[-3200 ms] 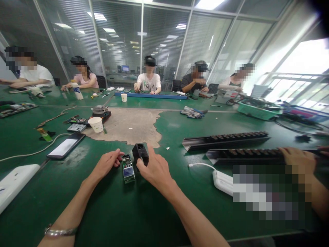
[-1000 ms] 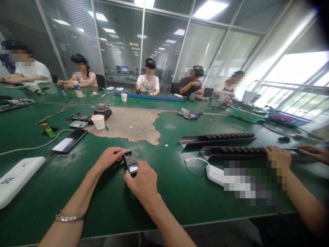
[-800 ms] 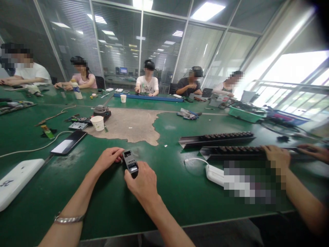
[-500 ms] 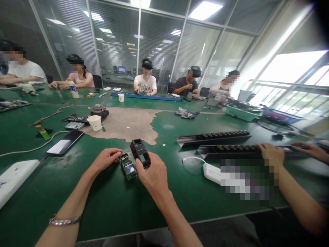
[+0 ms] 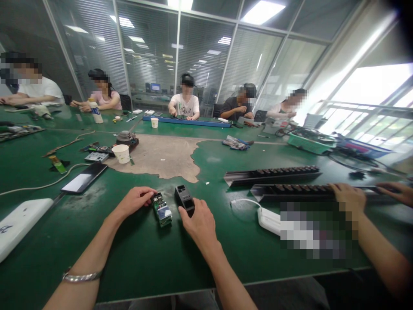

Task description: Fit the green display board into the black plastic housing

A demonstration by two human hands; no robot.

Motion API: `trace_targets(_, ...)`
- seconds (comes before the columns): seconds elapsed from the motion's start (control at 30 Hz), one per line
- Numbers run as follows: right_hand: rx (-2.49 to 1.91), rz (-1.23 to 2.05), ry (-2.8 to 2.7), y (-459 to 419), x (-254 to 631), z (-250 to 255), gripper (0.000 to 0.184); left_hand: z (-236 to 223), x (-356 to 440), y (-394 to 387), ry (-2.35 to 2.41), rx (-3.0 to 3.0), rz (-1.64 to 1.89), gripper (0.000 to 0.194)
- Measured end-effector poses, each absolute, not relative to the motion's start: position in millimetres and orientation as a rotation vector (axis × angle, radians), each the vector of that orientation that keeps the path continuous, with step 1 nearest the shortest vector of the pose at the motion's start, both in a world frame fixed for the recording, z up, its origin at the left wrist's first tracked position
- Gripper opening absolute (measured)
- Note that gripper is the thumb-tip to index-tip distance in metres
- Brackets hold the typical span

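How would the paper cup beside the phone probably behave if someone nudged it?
The paper cup looks thin-walled, so it is probably light and would slide easily. Its wide rim over a narrower base suggests it could tip under a push near the top. Its contents are not visible, so its true weight is uncertain.

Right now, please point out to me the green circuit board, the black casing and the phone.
Green circuit board (image 5: pixel 164 212): head view, on its small screen.
Black casing (image 5: pixel 185 197): head view, upper face.
Phone (image 5: pixel 81 178): head view, lit screen area.

Electronics workshop (shared): long green table, circuit boards, coworkers.
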State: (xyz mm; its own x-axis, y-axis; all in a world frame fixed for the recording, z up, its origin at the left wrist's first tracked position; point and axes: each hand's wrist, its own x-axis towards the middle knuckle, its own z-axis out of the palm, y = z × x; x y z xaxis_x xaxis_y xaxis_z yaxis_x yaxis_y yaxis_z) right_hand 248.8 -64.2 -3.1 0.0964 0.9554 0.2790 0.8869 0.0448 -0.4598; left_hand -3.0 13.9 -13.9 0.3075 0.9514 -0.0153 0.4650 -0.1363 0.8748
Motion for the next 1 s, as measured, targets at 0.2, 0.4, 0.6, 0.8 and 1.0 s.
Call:
trace_targets(0.2, -1.761, 0.216, -1.764, -66.4, 251.8, -2.2, 0.032, -19.4, -4.8, 17.4, 1.271, 1.727, 0.774, 0.041)
trace_targets(0.4, -1.497, 0.323, -1.71, -77.8, 237.4, 20.9, 0.02, -18.5, -5.6, 18.1, 1.254, 1.703, 0.787, 0.04)
trace_targets(0.6, -1.477, 0.38, -1.781, -85.0, 210.4, 26.0, 0.023, -18.6, -5.9, 16.6, 1.218, 1.674, 0.814, 0.039)
trace_targets(0.8, -1.573, 0.333, -1.875, -84.9, 195.9, 25.0, 0.026, -19.7, -7.1, 17.2, 1.302, 1.645, 0.854, 0.037)
trace_targets(1.0, -1.635, 0.277, -1.934, -87.1, 191.3, 15.6, 0.024, -24.2, -10.7, 21.3, 1.428, 1.651, 0.888, 0.042)
